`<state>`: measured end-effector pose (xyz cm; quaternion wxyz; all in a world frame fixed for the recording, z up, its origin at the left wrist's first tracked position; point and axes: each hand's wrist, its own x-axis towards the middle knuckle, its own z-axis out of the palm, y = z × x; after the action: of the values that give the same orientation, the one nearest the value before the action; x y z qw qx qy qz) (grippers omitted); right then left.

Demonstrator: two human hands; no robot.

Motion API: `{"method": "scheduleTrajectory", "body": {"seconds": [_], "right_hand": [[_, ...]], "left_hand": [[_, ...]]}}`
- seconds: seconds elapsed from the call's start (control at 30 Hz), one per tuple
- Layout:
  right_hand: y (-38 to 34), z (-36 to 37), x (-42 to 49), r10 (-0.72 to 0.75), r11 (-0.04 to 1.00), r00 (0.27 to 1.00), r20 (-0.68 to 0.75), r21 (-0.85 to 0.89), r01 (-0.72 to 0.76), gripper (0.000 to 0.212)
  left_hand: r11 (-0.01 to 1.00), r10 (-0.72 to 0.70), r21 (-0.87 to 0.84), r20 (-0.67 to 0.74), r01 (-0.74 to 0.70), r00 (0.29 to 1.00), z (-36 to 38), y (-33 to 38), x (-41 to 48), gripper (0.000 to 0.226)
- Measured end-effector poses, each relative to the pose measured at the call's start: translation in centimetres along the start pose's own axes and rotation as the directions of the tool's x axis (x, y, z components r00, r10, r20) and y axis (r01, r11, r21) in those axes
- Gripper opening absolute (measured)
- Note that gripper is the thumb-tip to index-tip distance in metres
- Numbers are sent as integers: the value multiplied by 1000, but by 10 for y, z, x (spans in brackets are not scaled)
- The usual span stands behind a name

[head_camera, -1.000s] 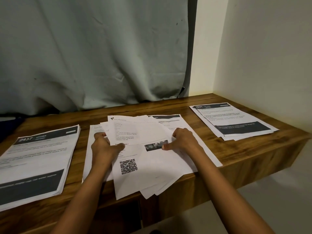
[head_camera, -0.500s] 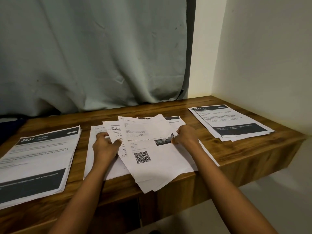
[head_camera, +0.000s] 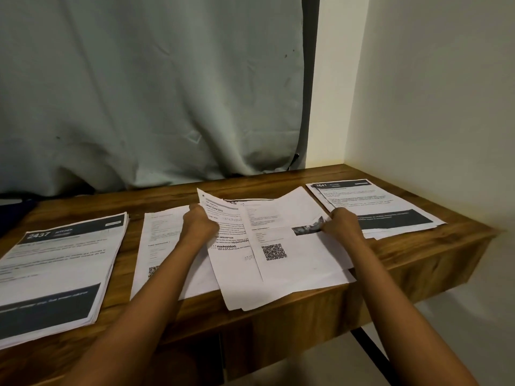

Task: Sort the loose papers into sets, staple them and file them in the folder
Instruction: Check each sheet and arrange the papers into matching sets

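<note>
A loose pile of white printed sheets (head_camera: 281, 285) lies in the middle of the wooden desk (head_camera: 418, 254), hanging over its front edge. On top is a sheet with a QR code (head_camera: 292, 246), and my right hand (head_camera: 341, 222) pinches its right edge. My left hand (head_camera: 199, 225) grips the left edge of a text sheet (head_camera: 223, 218) just under it, lifting its top corner. A single white sheet (head_camera: 161, 240) lies flat to the left of my left hand. No stapler or folder is in view.
A thick stack headed 2437 (head_camera: 55, 271) sits at the left of the desk. A thinner stack with a dark header (head_camera: 384, 207) lies at the right, near the wall. A grey curtain (head_camera: 150, 93) hangs behind the desk.
Both hands have drawn the top sheets to the right and spread them apart. The QR sheet slid right, uncovering the text sheet below and the single sheet at the left.
</note>
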<state>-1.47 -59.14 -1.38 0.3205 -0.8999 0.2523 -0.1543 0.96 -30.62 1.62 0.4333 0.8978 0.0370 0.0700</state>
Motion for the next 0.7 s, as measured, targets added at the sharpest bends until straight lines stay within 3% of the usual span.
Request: {"method": "scheduleTrajectory", "body": {"seconds": [0.17,0.3,0.4,0.53,0.7], "right_hand": [[3,-5,-7,-18,1000,992,122,-18,20,33],[3,-18,-16,-26,998,971,237,-53,40,20],[5,-23,-21,-20,995,964,266,-93,47,22],[11,-28,-26,7,993,966,259,-115,24,25],[26,-38,-23,58,995,991,121,-93,-47,30]], "left_hand": [[996,-43,76,42,40,998,9,3,-1,55],[993,-89,89,78,82,993,0,-6,0,53],[988,-104,127,108,90,989,-3,-8,-2,53],[994,-73,90,109,64,991,0,-9,-2,48],[1000,-11,22,93,9,996,6,-9,0,52]]}}
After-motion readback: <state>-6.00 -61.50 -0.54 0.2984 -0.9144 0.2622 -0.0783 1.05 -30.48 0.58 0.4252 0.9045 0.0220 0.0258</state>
